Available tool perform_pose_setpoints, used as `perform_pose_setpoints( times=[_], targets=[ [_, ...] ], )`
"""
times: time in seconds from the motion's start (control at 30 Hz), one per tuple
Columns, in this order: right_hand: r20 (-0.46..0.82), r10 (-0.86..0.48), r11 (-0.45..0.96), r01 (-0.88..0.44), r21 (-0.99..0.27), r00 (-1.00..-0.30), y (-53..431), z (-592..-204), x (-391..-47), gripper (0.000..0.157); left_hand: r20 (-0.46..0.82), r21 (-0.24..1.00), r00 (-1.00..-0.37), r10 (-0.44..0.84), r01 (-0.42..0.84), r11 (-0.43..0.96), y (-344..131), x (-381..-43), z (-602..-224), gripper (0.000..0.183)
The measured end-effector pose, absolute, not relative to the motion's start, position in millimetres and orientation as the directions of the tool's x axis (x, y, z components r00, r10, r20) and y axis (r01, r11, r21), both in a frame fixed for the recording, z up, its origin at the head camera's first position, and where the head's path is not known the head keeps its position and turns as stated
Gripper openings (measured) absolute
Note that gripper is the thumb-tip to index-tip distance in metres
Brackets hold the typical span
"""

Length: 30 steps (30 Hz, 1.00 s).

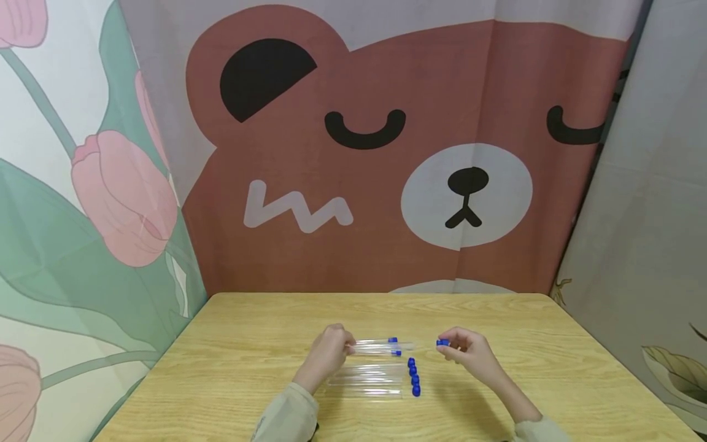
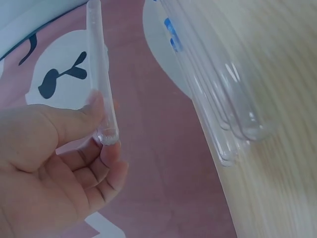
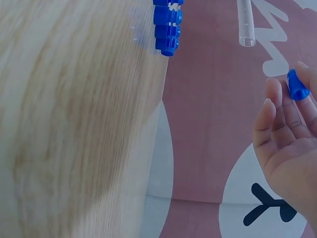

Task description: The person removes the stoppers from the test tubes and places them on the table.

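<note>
The tube point(image 2: 101, 64) looks easy to knock askew: the left hand point(image 2: 54, 158) pinches it between thumb and fingers close to its rounded end, so most of its length juts out unsupported, and a sideways push on the open end could twist it loose. The cap point(image 3: 298, 87) is small, and the right hand point(image 3: 292, 139) nips it with thumb and fingertips only; a slip there would probably drop it on the table point(image 1: 248, 362) and set it rolling.

The tube points from the left hand toward the table's right edge, apart from the cap, which sits at the right hand's fingertips on the side facing the table's left edge. Both are held up in the air.

Just below, two capped tubes point(image 1: 381, 352) lie roughly parallel to the far edge; a hand dipping low might nudge them. Nearer the near edge, loose tubes point(image 1: 375, 371) lie side by side, liable to roll if brushed, their right ends close to a row of loose caps point(image 1: 413, 371).
</note>
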State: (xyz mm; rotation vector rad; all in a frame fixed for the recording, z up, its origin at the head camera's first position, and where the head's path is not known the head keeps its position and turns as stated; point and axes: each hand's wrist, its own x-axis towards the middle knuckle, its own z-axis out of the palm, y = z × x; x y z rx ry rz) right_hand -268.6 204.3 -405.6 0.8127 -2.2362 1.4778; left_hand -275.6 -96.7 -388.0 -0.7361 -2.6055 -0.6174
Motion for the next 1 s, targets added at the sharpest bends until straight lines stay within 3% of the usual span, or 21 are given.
perform_pose_setpoints(
  times=[0.33, 1.0],
  targets=[
    [0.545, -0.305, 0.281, -0.620, -0.732, -0.781, 204.9, -406.8, -268.0, 0.012, 0.461, 0.234, -0.783, 0.416, 0.560, 0.795, -97.4, -283.4, -395.5, 0.004],
    [0.497, -0.312, 0.296, -0.580, -0.759, -0.810, 202.7, -400.2, -262.2, 0.010, 0.362, 0.257, -0.836, 0.412, 0.515, 0.818, -97.8, -295.7, -414.6, 0.005]
  ],
)
